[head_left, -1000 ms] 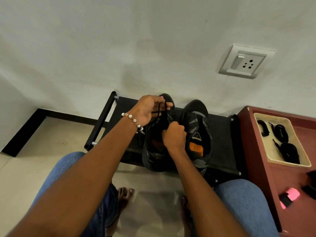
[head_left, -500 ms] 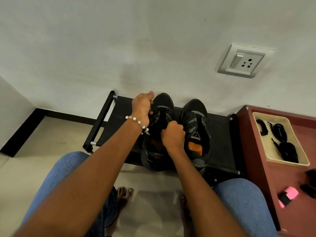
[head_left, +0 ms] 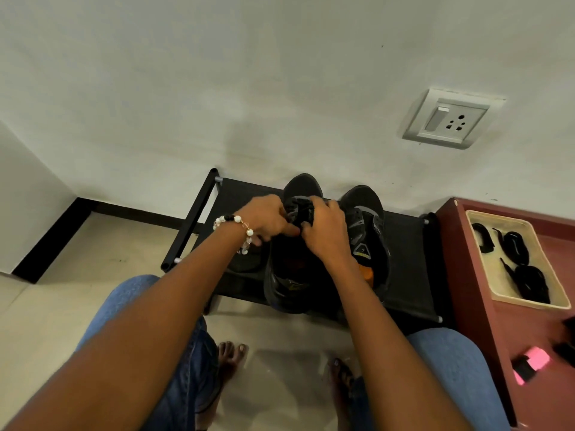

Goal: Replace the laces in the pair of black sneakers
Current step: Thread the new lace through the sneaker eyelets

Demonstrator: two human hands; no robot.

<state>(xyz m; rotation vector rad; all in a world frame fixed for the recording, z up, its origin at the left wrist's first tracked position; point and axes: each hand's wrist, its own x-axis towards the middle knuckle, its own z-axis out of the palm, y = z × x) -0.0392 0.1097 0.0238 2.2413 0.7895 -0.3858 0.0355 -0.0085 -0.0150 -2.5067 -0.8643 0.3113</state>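
— So, where do we find the 2 sneakers?

— Side by side on the black rack point(head_left: 404, 244), toes toward the wall; the left sneaker point(head_left: 289, 275) sits under both hands, the right sneaker point(head_left: 367, 231) just beside it with an orange insole showing.

— And our grip?

— Our left hand point(head_left: 266, 219), beaded bracelet point(head_left: 236, 227) at the wrist, is curled, fingertips pinching the lace point(head_left: 300, 209) over the tongue; our right hand point(head_left: 326, 231) is curled on the same lace area from the other side; the thumbs nearly meet.

— Other laces?

— We see 3 black bundles point(head_left: 516, 247) in the cream tray point(head_left: 485, 275) on the red cabinet point(head_left: 466, 306), well apart from the hands.
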